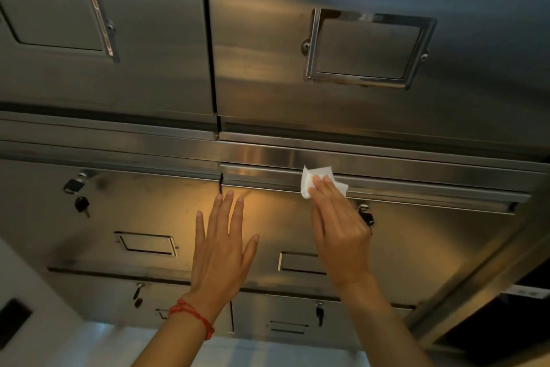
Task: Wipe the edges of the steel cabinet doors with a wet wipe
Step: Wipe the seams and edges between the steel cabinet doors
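Shining under warm light, the steel cabinet doors [401, 235] fill the view. The right hand [339, 227] presses a small white wet wipe [315, 180] (crumpled) under straight fingers [323, 185] onto a door's top edge. The left hand [221, 247] is flat, fingers spread, holding nothing, left of the wipe.

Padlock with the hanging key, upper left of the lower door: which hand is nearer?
Left. The left hand lies flat on the door, to the right of the padlock. The right hand is farther right, pressing the wet wipe on the door's top edge.
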`<state>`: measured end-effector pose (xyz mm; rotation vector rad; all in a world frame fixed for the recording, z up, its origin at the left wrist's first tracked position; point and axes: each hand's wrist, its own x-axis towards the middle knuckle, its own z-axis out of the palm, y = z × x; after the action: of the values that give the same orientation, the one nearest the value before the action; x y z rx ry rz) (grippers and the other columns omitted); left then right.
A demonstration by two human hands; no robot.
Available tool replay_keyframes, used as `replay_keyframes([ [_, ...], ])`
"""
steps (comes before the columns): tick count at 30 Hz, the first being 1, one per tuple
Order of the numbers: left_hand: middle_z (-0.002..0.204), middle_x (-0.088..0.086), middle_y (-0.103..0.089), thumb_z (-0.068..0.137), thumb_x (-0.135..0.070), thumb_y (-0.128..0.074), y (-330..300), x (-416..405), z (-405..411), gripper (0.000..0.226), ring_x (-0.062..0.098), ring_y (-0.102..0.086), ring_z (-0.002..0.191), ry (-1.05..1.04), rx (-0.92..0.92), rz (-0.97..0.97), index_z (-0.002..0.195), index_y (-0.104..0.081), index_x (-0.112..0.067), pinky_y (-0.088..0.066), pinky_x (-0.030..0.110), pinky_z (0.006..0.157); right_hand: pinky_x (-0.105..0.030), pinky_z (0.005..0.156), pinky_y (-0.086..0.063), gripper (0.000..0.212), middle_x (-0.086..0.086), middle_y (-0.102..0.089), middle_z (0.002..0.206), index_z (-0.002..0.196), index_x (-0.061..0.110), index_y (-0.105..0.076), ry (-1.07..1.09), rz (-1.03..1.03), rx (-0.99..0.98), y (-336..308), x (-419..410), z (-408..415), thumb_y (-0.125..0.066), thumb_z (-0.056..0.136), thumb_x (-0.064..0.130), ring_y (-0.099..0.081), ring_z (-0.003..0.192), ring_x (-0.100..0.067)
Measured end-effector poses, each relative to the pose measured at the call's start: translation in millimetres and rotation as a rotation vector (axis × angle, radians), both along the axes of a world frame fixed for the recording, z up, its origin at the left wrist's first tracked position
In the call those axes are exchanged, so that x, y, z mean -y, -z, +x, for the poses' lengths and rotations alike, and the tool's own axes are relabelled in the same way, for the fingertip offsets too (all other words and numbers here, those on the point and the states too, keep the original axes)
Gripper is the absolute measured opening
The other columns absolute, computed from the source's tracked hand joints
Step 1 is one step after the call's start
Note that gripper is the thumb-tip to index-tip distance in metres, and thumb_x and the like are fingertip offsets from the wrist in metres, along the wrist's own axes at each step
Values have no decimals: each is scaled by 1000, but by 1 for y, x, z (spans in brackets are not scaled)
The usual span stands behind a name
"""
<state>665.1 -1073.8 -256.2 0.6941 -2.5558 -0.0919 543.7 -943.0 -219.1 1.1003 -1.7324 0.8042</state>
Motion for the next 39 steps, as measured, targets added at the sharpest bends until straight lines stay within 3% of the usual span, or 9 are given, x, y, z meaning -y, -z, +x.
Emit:
replay_keyframes([
  [2, 140, 22, -43, 96, -48, -9, 1, 2, -1, 71, 38, -38, 129, -13, -5, 18, 133, -46, 1, -28, 59, 100, -47, 83, -54, 27, -20, -65, 111, 104, -5, -67, -33, 20, 13, 7, 5, 4, -53, 90, 13, -61, 106, -31],
  [4, 140, 21, -42, 95, -47, -19, 5, 3, -4, 66, 38, -37, 130, -18, -24, 18, 133, -45, 1, -29, 60, 100, -46, 84, -53, 29, -20, -64, 112, 104, -5, -67, -62, 34, 14, 13, 10, 4, -48, 94, 15, -60, 108, -31],
  [9, 139, 23, -42, 87, -38, -34, 8, 7, -7, 62, 37, -34, 130, -28, -56, -5, 134, -44, 2, -29, 62, 99, -45, 85, -53, 23, -19, -66, 109, 101, -4, -69, -68, 21, -42, 19, 27, 1, -59, 85, 10, -62, 104, -31],
  [18, 141, 23, -39, 87, -37, -36, 7, 33, -5, 62, 37, -33, 132, -29, -86, -84, 135, -41, 2, -28, 63, 99, -44, 83, -55, 26, -19, -65, 109, 100, -3, -69, -93, -13, -65, 23, 58, 9, -50, 95, 14, -61, 105, -31],
  [23, 146, 21, -33, 88, -37, -36, 11, 44, -5, 62, 29, -20, 137, 51, -156, -82, 140, -29, -4, -14, 53, 112, -43, 82, -55, 25, -19, -65, 111, 101, -3, -69, -54, -29, -80, 22, 69, 16, -50, 96, 12, -61, 107, -30],
  [26, 148, 20, -29, 87, -34, -47, 14, 52, -2, 64, 28, -17, 138, 123, -153, -84, 141, -28, -4, -10, 48, 111, -42, 80, -56, 24, -18, -65, 111, 100, -3, -69, -20, -50, -86, 22, 75, 25, -50, 96, 10, -61, 107, -30],
  [32, 149, 17, -27, 88, -38, -33, 20, 60, 2, 64, 26, -16, 139, 199, -115, -50, 142, -23, -6, -9, 49, 110, -42, 82, -55, 18, -17, -64, 113, 100, -4, -70, 45, -92, -90, 18, 89, 36, -63, 84, -2, -60, 109, -29],
  [39, 152, 11, -17, 88, -39, -33, 26, 64, -4, 67, 17, 1, 143, 243, -122, 10, 144, -13, -9, -6, 50, 110, -40, 86, -54, 18, -14, -66, 111, 101, 1, -70, 54, -51, -166, 17, 110, 31, -56, 92, 8, -60, 109, -30],
])
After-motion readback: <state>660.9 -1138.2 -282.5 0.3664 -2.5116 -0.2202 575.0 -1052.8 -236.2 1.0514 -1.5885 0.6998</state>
